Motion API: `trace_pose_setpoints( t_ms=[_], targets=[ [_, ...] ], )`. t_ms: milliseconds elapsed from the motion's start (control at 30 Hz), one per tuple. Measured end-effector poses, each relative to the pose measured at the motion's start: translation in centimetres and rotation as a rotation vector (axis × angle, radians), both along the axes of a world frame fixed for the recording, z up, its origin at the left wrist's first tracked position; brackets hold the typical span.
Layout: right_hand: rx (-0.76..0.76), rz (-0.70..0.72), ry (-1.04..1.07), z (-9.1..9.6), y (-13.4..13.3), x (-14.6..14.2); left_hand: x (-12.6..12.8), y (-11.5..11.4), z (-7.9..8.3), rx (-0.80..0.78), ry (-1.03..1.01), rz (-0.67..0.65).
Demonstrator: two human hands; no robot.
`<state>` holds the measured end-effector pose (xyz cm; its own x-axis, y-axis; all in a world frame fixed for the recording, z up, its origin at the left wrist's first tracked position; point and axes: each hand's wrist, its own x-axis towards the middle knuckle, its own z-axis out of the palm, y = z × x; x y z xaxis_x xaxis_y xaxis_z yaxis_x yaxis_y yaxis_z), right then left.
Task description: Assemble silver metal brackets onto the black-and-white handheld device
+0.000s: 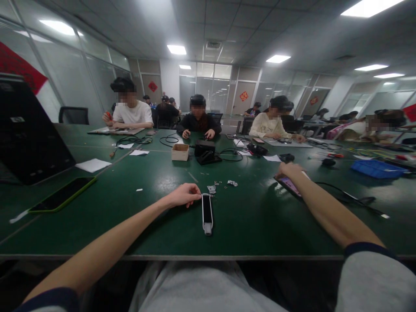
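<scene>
Left hand (183,195) is hanging out loosely curled and empty, its fingertips just beside the top of a slim black-and-white gadget (207,213) lying on the green workbench (130,236). Little metal scraps (212,189) are sitting just past it. Over on the other side, the right hand (289,171) is resting on a phone (287,185) with a pinkish screen, though you can't really tell whether it's gripping or just touching.

Ceiling panels (177,49) glare overhead; the wide view bows, edges perhaps soft.
</scene>
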<state>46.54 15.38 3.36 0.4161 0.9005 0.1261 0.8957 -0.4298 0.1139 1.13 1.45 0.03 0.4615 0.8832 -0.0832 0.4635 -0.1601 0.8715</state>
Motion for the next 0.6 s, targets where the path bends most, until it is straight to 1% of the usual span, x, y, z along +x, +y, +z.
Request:
trace_pose_setpoints(
  t_ms=[33, 67, 100, 200, 233, 267, 333, 400, 500, 600],
  targets=[
    [-0.022, 0.009, -0.04, 0.5, -0.6, -1.5, 0.0, 0.0, 0.0, -0.006, -0.003, 0.0],
    [-0.022, 0.053, -0.047, 1.0, -1.2, -3.2, 0.0, -0.1, 0.0, -0.012, -0.004, 0.0],
    [-0.021, 0.134, -0.042, 1.4, -1.9, -5.1, 0.0, -0.1, 0.1, -0.017, -0.002, 0.002],
    [-0.036, 0.652, 0.018, 2.4, -4.6, -11.5, 0.0, -0.2, 0.2, -0.013, 0.014, 0.004],
    [-0.031, 0.777, 0.039, 2.5, -5.6, -13.5, 0.0, -0.3, 0.2, -0.005, 0.016, 0.004],
    [-0.039, 0.856, 0.051, 2.5, -6.5, -15.3, 0.0, -0.3, 0.2, 0.002, 0.014, 0.004],
    [-0.062, 0.932, 0.039, 2.3, -8.1, -18.0, 0.0, -0.3, 0.2, 0.009, 0.001, 0.008],
    [-0.054, 0.962, 0.017, 1.6, -9.2, -19.4, 0.0, -0.4, 0.2, -0.004, -0.013, 0.015],
    [0.014, 1.02, -0.016, 0.1, -9.5, -19.6, 0.1, -0.6, 0.3, -0.019, -0.017, 0.022],
    [0.082, 1.066, -0.062, -1.1, -8.9, -19.6, 0.2, -0.6, 0.3, -0.017, -0.012, 0.032]
  ],
)
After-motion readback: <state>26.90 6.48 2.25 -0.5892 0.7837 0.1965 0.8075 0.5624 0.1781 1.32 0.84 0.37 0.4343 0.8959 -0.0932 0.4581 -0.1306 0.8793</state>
